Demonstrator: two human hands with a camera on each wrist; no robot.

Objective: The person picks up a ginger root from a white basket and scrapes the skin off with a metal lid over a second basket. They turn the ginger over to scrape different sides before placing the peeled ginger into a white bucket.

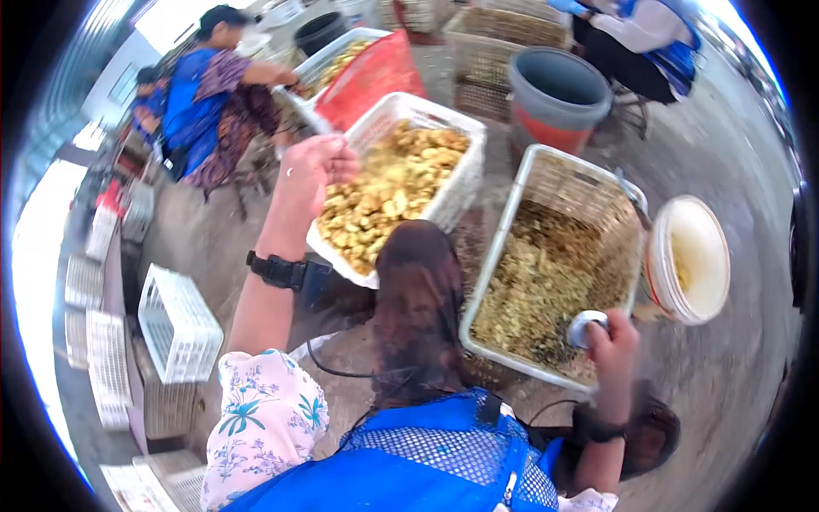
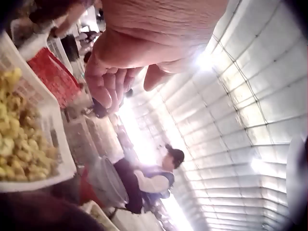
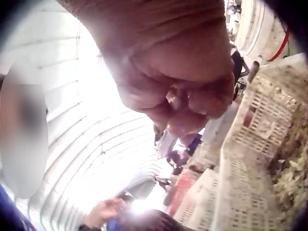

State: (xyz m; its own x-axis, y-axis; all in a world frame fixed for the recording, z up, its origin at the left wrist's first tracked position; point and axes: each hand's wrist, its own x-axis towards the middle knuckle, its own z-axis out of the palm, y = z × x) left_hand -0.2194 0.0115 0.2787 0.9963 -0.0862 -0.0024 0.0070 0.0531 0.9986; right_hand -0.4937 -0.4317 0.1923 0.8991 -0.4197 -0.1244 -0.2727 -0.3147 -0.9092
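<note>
In the head view my left hand [image 1: 320, 166] is raised at the near side of a white crate [image 1: 473, 162] filled with knobbly yellow pieces [image 1: 397, 188]. The left wrist view shows that hand's fingers [image 2: 111, 86] loosely bent, the thumb apart, with nothing seen held. My right hand [image 1: 616, 346] grips a small white, round-ended object [image 1: 587, 328] over a second crate [image 1: 503, 213] of pale scraps [image 1: 537, 286]. Fingers curl around the object in the right wrist view, where only a white part [image 3: 166, 144] shows; its kind I cannot tell.
A white bucket [image 1: 721, 247] stands right of the scrap crate, with a grey bucket [image 1: 563, 85] behind. A red sack [image 1: 375, 81] lies beyond the yellow pieces. An upturned white crate [image 1: 179, 328] is at left. Other people [image 1: 205, 102] sit working farther back.
</note>
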